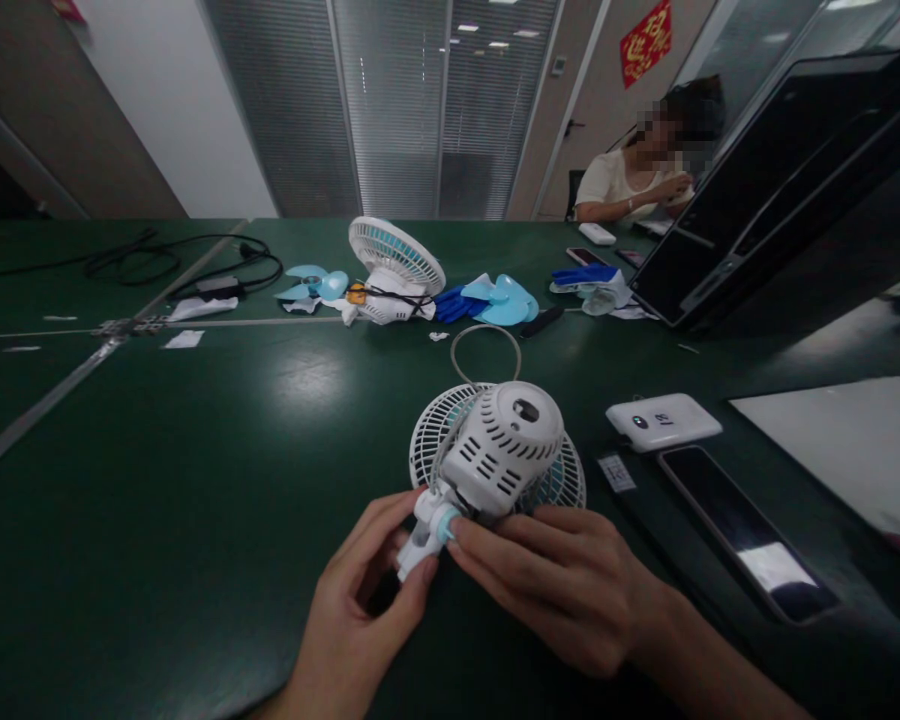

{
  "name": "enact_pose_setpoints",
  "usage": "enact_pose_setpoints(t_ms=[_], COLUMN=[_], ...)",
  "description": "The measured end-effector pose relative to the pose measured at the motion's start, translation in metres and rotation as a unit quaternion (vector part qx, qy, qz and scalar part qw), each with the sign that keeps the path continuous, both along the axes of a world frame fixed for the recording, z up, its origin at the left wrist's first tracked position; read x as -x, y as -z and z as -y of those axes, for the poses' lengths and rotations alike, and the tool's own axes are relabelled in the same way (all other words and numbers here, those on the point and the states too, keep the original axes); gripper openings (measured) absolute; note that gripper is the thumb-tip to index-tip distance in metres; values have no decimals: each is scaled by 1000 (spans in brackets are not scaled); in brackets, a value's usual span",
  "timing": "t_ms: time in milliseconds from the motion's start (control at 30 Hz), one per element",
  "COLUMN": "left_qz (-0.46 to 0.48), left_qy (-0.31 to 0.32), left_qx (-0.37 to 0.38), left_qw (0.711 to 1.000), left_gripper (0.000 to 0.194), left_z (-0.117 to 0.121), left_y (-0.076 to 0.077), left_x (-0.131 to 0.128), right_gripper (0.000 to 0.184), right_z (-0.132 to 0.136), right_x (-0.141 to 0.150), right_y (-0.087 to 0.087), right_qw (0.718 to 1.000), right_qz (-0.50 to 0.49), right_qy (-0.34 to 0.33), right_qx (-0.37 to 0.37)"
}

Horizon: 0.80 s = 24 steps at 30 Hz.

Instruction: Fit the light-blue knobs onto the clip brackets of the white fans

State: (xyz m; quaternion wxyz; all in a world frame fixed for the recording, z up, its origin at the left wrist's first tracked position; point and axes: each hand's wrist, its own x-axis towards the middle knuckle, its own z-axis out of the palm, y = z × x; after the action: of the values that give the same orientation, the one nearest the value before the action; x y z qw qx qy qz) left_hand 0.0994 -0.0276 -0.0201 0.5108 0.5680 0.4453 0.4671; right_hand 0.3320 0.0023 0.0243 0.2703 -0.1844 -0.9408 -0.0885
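A small white fan (499,450) lies face down on the green table (195,460), its motor housing up and blue blades showing through the grille. My left hand (364,590) is curled round the fan's white clip base (422,535) from below. My right hand (562,585) pinches the pale blue knob (445,523) at the joint with its fingertips. A thin wire ring (486,352) lies just behind the fan.
A second white fan (394,270), loose blue blades (504,300), blue gloves and black cables lie at the back. A white device (663,421), a phone (746,530) and white paper (847,450) lie to the right. A black monitor (780,180) stands far right, a person seated beyond.
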Motion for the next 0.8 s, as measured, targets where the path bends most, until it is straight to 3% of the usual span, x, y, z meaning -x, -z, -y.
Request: enact_pose_setpoints(t_ms=[333,600,800], left_qz=[-19,4,2], left_qy=[5,0,-17], left_qx=[-5,14,10], left_qw=[1000,1000,1000], left_gripper=[35,32,32], left_z=[2,1,1], left_y=[-2,-4,-4], left_x=[0,-1,-1], right_gripper=[39,29,35], right_z=[0,17,10], right_x=[7,29,9], right_y=[-6,8,-6], right_qw=[999,980,997], right_qz=[-29,-145,-51], right_qy=[11,103,49], right_qx=[-20,92,38])
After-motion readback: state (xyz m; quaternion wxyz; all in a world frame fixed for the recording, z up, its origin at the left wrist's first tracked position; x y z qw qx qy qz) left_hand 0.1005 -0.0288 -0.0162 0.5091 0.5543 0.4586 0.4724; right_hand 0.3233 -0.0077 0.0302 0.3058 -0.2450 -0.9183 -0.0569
